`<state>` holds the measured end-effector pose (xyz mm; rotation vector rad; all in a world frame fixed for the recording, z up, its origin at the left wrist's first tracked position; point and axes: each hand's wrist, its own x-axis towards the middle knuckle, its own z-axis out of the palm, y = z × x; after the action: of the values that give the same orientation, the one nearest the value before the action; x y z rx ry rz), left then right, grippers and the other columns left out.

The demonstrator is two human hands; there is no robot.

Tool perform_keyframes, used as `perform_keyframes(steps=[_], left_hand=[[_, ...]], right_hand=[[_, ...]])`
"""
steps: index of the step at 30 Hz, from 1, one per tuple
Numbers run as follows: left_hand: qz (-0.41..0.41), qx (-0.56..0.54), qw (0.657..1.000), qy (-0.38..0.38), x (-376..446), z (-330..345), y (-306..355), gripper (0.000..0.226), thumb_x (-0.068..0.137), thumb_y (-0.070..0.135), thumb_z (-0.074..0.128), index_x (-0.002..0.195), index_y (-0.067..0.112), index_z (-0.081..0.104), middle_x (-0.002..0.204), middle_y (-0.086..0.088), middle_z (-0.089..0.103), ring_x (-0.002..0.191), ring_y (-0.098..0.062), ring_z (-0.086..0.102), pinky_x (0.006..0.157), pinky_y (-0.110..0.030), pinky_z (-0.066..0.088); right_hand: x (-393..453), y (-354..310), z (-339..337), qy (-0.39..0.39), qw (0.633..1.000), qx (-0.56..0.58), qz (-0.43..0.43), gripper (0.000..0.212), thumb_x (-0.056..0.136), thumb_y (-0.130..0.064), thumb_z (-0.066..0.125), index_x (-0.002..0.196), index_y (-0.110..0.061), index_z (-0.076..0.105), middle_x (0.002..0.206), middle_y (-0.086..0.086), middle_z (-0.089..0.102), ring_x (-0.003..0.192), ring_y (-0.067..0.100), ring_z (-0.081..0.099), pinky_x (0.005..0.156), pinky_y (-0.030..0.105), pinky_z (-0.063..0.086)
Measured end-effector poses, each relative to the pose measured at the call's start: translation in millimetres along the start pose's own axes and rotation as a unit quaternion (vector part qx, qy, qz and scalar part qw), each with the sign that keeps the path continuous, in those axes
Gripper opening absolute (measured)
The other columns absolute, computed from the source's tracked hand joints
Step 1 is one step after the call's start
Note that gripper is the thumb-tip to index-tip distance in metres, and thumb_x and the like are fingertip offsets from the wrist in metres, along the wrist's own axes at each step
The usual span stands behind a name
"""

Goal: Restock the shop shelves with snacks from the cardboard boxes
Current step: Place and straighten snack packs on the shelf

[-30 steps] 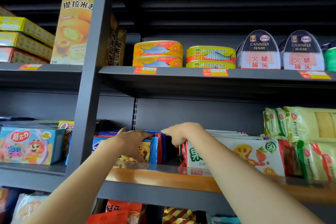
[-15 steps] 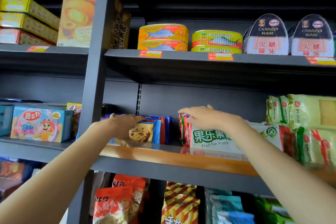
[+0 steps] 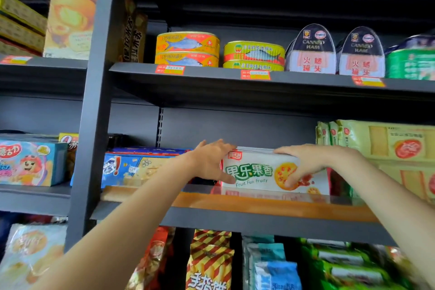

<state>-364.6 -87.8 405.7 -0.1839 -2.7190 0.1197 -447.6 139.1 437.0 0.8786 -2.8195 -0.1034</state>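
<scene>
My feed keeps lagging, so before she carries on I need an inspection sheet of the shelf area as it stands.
Surface: middle shelf with an orange front strip, stocked.
Job's things: white Fruit Fun Fruity packs standing at the shelf front; no cardboard box in view.
Clutter: nothing seen.
Hands: left hand grips the packs' left end; right hand grips their top and front.
Cables: nothing seen.
Surroundings: blue cookie packs to the left, green cracker packs to the right, fish tins and canned ham above, bagged snacks below.
</scene>
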Motion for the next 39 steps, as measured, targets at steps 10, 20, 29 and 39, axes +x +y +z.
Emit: perform_keyframes(steps=[10,20,29,39], left_hand=[[-0.057,0.05,0.997,0.002,8.3,11.4,-10.4,0.107,0.073,0.049,0.071,0.149,0.018,0.001,0.155,-0.002,0.02,0.142,-0.019,0.018,0.117,-0.043,0.0],[-0.057,0.055,0.997,-0.027,11.8,-0.6,-9.8,0.112,0.073,0.049,0.072,0.149,0.022,-0.006,0.156,0.0,0.014,0.144,-0.015,0.011,0.115,-0.046,-0.007],[-0.057,0.062,0.995,-0.056,23.7,0.9,3.6,0.103,0.071,0.043,0.076,0.147,0.028,0.01,0.149,0.003,0.028,0.133,-0.024,0.032,0.11,-0.037,0.028],[-0.081,0.163,0.982,-0.045,28.6,5.2,9.8,0.113,0.065,0.059,0.072,0.148,0.026,0.003,0.148,-0.001,0.026,0.138,-0.02,0.026,0.117,-0.042,0.002]], right_hand=[[-2.7,-6.9,15.3,0.069,0.998,-0.008,0.001,0.097,0.07,-0.054,0.073,0.148,-0.03,0.02,0.152,-0.002,0.031,0.137,0.024,0.03,0.108,0.036,0.024],[-2.7,-13.8,29.7,0.123,0.991,-0.04,-0.021,0.087,0.075,-0.043,0.073,0.144,-0.022,0.027,0.148,0.001,0.036,0.135,0.028,0.031,0.111,0.04,0.022],[-3.2,-11.8,34.3,0.12,0.99,-0.06,-0.045,0.101,0.069,-0.042,0.078,0.147,-0.025,0.016,0.15,-0.001,0.029,0.136,0.031,0.028,0.109,0.048,0.023],[10.4,-18.8,41.2,0.162,0.982,-0.09,-0.044,0.098,0.068,-0.039,0.08,0.144,-0.019,0.022,0.146,0.002,0.035,0.132,0.036,0.032,0.108,0.053,0.021]])
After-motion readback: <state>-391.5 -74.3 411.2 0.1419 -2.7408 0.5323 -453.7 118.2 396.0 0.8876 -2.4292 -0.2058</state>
